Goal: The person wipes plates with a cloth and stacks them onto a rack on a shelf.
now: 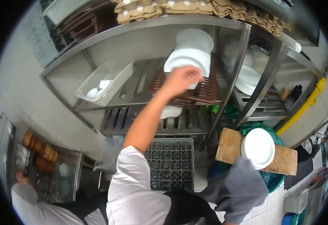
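My left hand (184, 79) reaches up to the shelf, in front of a leaning stack of white plates (190, 56) in a brown plastic rack (158, 82). Its fingers are loosely bent, somewhat blurred and partly apart, with no object visible between them. Whether they touch the nearest plate I cannot make out. A grey cloth (242, 187) covers my right hand, which carries it at the lower right; the fingers are hidden. Just beyond the cloth, a pile of white plates (259, 148) rests on a wooden board (229, 144).
A white basket (111, 88) with small white pieces sits on the metal shelf (141, 69). Egg trays (186, 7) lie above. Below is a grey crate of glasses (171, 163). Shelf posts (239, 67) stand to the right. A co-worker's hand (21, 177) is at the lower left.
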`<state>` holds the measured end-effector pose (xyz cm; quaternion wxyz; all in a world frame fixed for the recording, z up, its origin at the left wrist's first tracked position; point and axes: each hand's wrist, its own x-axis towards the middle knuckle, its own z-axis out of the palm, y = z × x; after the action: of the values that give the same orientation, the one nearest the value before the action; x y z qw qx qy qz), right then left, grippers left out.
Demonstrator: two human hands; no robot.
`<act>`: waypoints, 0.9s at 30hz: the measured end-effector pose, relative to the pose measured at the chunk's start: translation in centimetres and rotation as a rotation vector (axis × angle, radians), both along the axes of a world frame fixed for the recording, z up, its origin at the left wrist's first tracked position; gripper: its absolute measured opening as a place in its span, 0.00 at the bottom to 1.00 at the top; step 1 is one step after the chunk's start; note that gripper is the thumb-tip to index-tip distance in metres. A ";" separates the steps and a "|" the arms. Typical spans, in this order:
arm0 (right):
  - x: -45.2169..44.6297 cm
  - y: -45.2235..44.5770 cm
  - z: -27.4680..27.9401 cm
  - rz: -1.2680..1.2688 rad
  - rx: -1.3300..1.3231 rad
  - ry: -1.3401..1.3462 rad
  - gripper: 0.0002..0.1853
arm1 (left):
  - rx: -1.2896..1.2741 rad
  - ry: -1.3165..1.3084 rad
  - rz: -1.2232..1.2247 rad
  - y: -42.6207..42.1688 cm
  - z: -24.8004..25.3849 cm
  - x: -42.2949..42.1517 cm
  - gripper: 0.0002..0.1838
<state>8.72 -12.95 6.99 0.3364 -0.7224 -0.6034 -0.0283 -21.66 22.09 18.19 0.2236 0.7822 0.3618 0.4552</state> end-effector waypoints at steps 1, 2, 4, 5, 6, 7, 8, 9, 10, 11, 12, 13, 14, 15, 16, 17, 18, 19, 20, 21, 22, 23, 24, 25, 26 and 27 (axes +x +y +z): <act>-0.6 0.0 -0.3 0.002 -0.023 -0.006 0.19 | 0.092 0.031 0.123 2.8 1.1 -1.1 0.26; -0.8 -0.1 -0.5 -0.001 -0.042 -0.015 0.19 | 0.181 0.061 0.252 5.4 2.0 -2.3 0.28; -1.5 -0.2 -0.5 -0.013 -0.074 -0.019 0.19 | 0.333 0.298 0.322 9.6 2.4 -4.3 0.30; -1.9 -0.3 -0.7 -0.023 -0.086 -0.017 0.19 | 0.483 0.538 0.407 11.1 2.3 -4.7 0.31; -2.2 -0.2 -0.8 -0.033 -0.099 -0.018 0.19 | 0.487 0.530 0.391 12.4 2.0 -4.7 0.31; -2.4 -0.2 -0.8 -0.037 -0.107 -0.020 0.20 | 0.470 0.578 0.425 13.4 1.9 -4.5 0.29; -2.4 -0.4 -0.7 -0.041 -0.110 -0.023 0.20 | 0.455 0.626 0.460 14.3 1.7 -4.4 0.28; -2.5 -0.3 -0.8 -0.042 -0.113 -0.026 0.20 | 0.460 0.622 0.449 14.7 1.6 -4.3 0.28; -2.6 -0.3 -0.9 -0.042 -0.113 -0.030 0.20 | 0.464 0.589 0.446 15.0 1.3 -4.3 0.24; -2.8 -0.3 -0.7 -0.043 -0.112 -0.032 0.20 | 0.465 0.561 0.442 14.8 1.1 -4.0 0.20; -3.0 0.1 -0.8 -0.043 -0.114 -0.028 0.21 | 0.462 0.566 0.434 14.5 0.9 -3.8 0.20; -3.0 0.2 -0.7 -0.041 -0.111 -0.028 0.21 | 0.442 0.573 0.450 14.2 1.0 -3.9 0.17; -3.2 0.3 -0.5 -0.035 -0.106 -0.033 0.21 | 0.425 0.581 0.472 13.7 1.2 -4.2 0.14; -3.3 0.6 -0.3 -0.028 -0.100 -0.036 0.21 | 0.428 0.586 0.475 13.8 0.9 -4.7 0.14; -3.4 1.0 -0.2 -0.023 -0.093 -0.033 0.21 | 0.493 0.567 0.462 13.9 0.7 -5.1 0.12; -3.4 1.1 0.1 -0.016 -0.083 -0.034 0.22 | 0.557 0.546 0.449 13.5 0.9 -5.3 0.09; -3.4 1.3 0.4 -0.010 -0.073 -0.035 0.22 | 0.564 0.543 0.451 13.0 1.0 -5.6 0.09; -3.4 1.5 0.7 -0.004 -0.066 -0.038 0.22 | 0.631 0.447 0.426 11.4 1.3 -5.7 0.08; -3.3 1.5 1.0 -0.002 -0.063 -0.044 0.22 | 0.693 0.353 0.396 9.7 1.6 -5.5 0.07; -3.1 1.3 1.3 0.009 -0.064 -0.052 0.22 | 0.696 0.354 0.388 8.0 1.8 -5.4 0.07; -2.9 1.4 1.6 0.019 -0.060 -0.059 0.23 | 0.799 0.283 0.376 5.8 2.3 -5.2 0.07; -2.6 1.7 1.9 0.024 -0.049 -0.047 0.23 | 0.898 0.212 0.365 3.5 2.7 -5.0 0.06; -2.5 2.2 2.1 0.028 -0.033 -0.012 0.23 | 0.897 0.219 0.362 0.9 2.8 -4.4 0.06; -1.5 3.1 -0.1 0.029 0.043 0.223 0.23 | 0.799 0.087 0.407 -1.9 2.7 -3.6 0.05; -1.6 3.1 0.2 0.032 0.040 0.225 0.23 | 0.701 -0.047 0.452 -4.8 2.7 -2.6 0.05; -2.1 3.6 0.9 0.037 -0.122 -0.080 0.22 | 0.442 -0.170 0.405 -7.9 2.7 -1.0 0.06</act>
<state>6.64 -9.34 7.87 0.2678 -0.7284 -0.6304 -0.0141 -22.68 14.18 20.89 -0.0176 0.6831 0.3824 0.6219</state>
